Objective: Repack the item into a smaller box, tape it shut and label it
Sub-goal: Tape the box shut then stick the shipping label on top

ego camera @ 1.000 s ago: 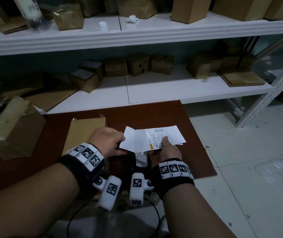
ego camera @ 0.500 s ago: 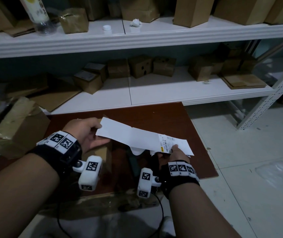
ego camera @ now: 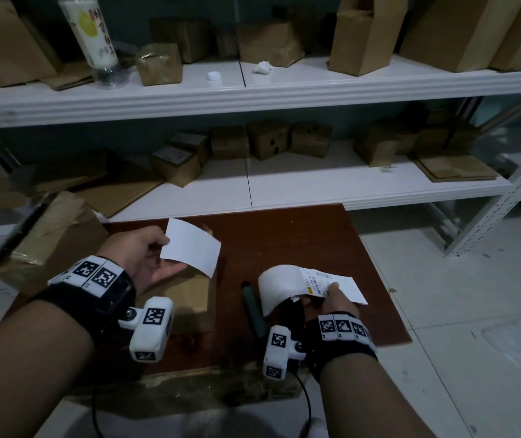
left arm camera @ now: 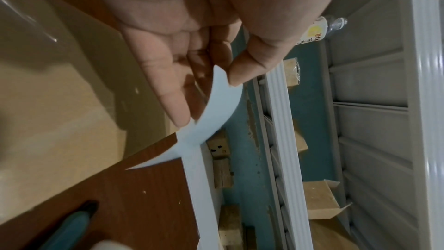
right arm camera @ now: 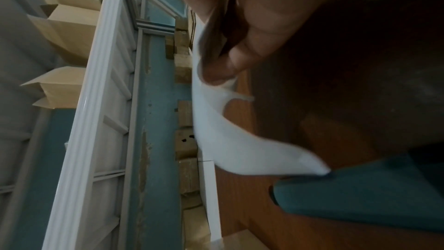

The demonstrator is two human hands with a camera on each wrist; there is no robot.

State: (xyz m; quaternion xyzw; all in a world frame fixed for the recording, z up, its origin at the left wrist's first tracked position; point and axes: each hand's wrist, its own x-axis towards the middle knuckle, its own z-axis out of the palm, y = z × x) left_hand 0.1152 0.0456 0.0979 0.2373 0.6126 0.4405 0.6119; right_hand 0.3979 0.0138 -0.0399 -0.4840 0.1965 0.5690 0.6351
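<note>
My left hand [ego camera: 166,255] pinches a blank white sheet [ego camera: 191,246] by its left edge, between thumb and fingers, above a small brown cardboard box [ego camera: 189,300] that lies on the brown board [ego camera: 300,241]. The left wrist view shows that pinch [left arm camera: 211,92] on the curved sheet [left arm camera: 216,105]. My right hand [ego camera: 327,297] grips a printed label [ego camera: 335,284] whose blank end [ego camera: 276,286] curls over to the left. In the right wrist view the fingers [right arm camera: 240,60] press that curled paper [right arm camera: 228,140].
A dark green pen [ego camera: 254,311] lies on the board between my hands. A larger taped box [ego camera: 50,245] stands at the left. White shelves [ego camera: 316,184] behind the board carry several cardboard boxes and flat cartons. A bottle [ego camera: 93,36] stands on the upper shelf. Tiled floor lies to the right.
The long strip held between both hands has come apart. My left hand has carried the blank piece up and left, and the right hand keeps the printed part, now curling.
</note>
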